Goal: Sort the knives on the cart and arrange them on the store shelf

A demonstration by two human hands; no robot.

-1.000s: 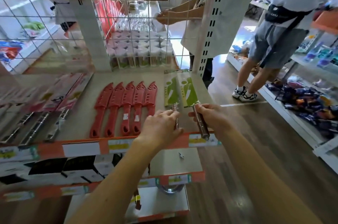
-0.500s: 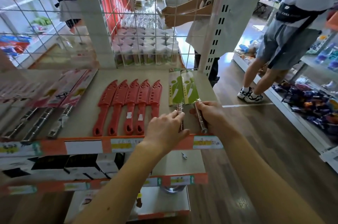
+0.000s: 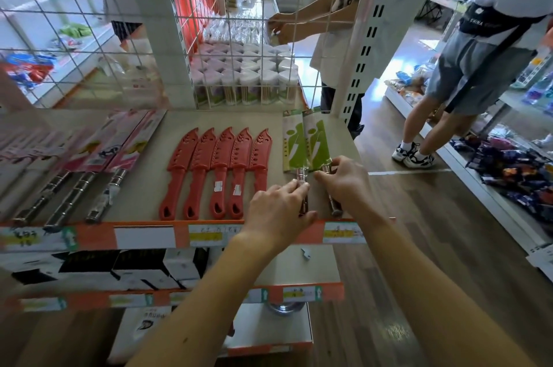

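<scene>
Left knife, right knife, green-sleeved, side by side at shelf right end, beside 5 red knives. Left grip clamped on left knife's steel handle; right grip clamped on right knife's. Likely stiff, light, slick: hold handles, not sleeves.

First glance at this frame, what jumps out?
Five red knives lie in a neat row on the shelf, handles toward the camera. Just right of them, the left hand and right hand each hold the steel handle of one of two green-sleeved knives near its right end.
</scene>
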